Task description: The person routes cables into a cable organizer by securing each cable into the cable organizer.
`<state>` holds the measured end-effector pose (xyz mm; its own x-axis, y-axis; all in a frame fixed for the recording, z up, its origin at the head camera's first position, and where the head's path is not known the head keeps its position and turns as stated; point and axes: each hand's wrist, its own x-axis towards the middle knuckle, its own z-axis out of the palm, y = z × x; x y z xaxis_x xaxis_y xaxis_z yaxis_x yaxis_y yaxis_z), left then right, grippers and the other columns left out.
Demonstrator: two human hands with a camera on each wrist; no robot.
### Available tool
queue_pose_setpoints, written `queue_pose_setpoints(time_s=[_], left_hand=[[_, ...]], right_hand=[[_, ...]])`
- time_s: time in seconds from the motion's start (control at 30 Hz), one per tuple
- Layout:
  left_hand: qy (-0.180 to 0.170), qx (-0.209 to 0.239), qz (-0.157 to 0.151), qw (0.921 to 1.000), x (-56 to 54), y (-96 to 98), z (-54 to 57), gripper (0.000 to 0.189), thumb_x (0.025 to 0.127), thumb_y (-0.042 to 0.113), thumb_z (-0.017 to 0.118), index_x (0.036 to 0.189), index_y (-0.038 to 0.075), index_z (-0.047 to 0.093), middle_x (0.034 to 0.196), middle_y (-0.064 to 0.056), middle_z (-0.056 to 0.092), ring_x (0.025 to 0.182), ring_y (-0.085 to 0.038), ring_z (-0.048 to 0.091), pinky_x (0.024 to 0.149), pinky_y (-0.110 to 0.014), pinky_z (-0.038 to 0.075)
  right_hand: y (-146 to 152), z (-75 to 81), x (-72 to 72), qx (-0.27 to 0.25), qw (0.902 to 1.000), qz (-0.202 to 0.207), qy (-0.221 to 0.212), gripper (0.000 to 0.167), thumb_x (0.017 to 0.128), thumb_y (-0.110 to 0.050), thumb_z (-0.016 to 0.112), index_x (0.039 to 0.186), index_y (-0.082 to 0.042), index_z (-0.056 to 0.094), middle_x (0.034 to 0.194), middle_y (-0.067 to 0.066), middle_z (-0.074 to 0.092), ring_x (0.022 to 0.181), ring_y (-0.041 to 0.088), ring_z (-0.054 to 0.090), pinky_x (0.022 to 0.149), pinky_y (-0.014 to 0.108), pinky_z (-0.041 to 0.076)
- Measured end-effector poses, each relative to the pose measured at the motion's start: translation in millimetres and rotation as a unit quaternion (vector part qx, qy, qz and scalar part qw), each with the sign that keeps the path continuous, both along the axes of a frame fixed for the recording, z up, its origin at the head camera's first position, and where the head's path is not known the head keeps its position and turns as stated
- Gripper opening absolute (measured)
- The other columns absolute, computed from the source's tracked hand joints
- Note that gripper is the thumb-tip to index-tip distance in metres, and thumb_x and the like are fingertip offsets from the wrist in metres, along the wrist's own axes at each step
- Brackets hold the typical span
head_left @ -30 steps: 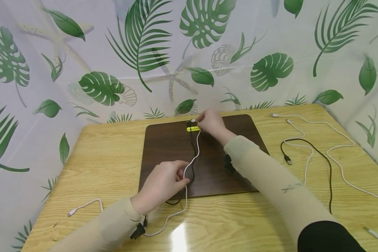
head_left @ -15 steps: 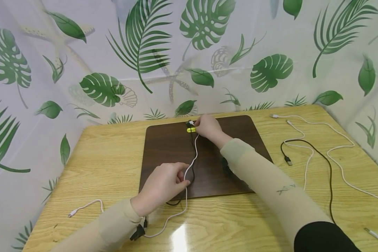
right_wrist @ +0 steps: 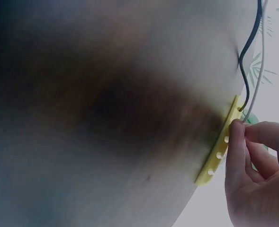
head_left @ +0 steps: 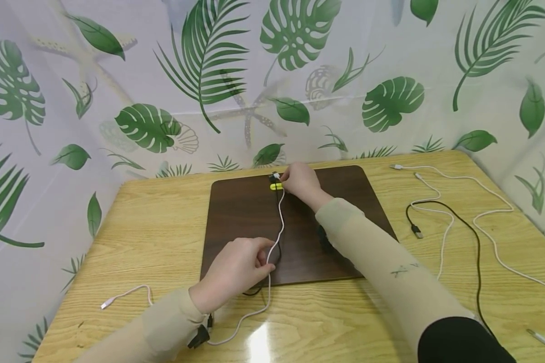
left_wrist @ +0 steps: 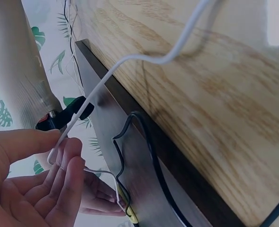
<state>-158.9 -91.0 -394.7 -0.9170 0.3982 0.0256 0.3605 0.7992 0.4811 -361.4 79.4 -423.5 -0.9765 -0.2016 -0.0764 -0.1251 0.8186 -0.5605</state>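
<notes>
1. Right hand [head_left: 302,182]: fingertips pinch the white cable [head_left: 282,222] at the yellow strip [right_wrist: 219,145], presumably for fine control.
2. Left hand [head_left: 235,268]: pinches the same cable nearer the body, probably managing slack.
3. Dark board [head_left: 238,217]: bears the strip near its far edge.

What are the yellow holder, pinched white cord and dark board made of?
The yellow holder looks like smooth plastic or rubber, with neat little holes. The white cord seems smooth, bendy plastic, judging by its loose curves. The dark board looks like wood or wood-look laminate: faint grain, soft sheen.
</notes>
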Motion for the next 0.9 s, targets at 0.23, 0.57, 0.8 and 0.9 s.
queue_pose_setpoints(time_s=[0.23, 0.57, 0.8, 0.9], left_hand=[[0.002, 0.000, -0.002, 1.0000, 0.7, -1.0, -0.6, 0.036, 0.088, 0.012, 0.086, 0.120, 0.002, 0.076, 0.074, 0.007, 0.067, 0.062, -0.004, 0.055, 0.062, -0.023, 0.048], [-0.020, -0.007, -0.016, 0.9996, 4.8, -4.4, -2.0, 0.035, 0.089, 0.008, 0.080, 0.123, 0.003, 0.075, 0.073, 0.008, 0.062, 0.059, -0.004, 0.051, 0.056, -0.022, 0.042], [-0.016, -0.017, -0.037, 0.9990, 8.9, -3.3, -2.4, 0.032, 0.090, 0.004, 0.079, 0.121, 0.002, 0.075, 0.073, 0.008, 0.060, 0.060, -0.005, 0.049, 0.056, -0.022, 0.041], [-0.008, -0.034, -0.042, 0.9985, 9.2, -4.2, -3.2, 0.032, 0.090, 0.003, 0.079, 0.121, 0.003, 0.075, 0.072, 0.008, 0.059, 0.061, -0.006, 0.049, 0.057, -0.023, 0.042]], right_hand=[[-1.9, -1.2, -0.7, 0.004, 0.9999, -0.014, 0.005, 0.019, 0.098, -0.009, 0.067, 0.107, -0.003, 0.083, 0.112, 0.014, 0.080, 0.096, 0.030, 0.073, 0.091, 0.043, 0.060], [-2.8, -1.1, -3.0, 0.069, 0.9973, 0.019, 0.017, 0.016, 0.098, -0.011, 0.072, 0.108, -0.005, 0.082, 0.119, 0.012, 0.079, 0.106, 0.030, 0.073, 0.097, 0.046, 0.060], [-1.5, 0.0, -5.9, 0.106, 0.9926, 0.050, 0.033, 0.017, 0.098, -0.011, 0.071, 0.110, -0.008, 0.082, 0.118, 0.009, 0.079, 0.106, 0.028, 0.072, 0.096, 0.046, 0.060], [-1.3, -0.5, -7.9, 0.114, 0.9902, 0.068, 0.043, 0.018, 0.099, -0.011, 0.070, 0.112, -0.007, 0.082, 0.119, 0.010, 0.079, 0.110, 0.029, 0.073, 0.098, 0.046, 0.059]])
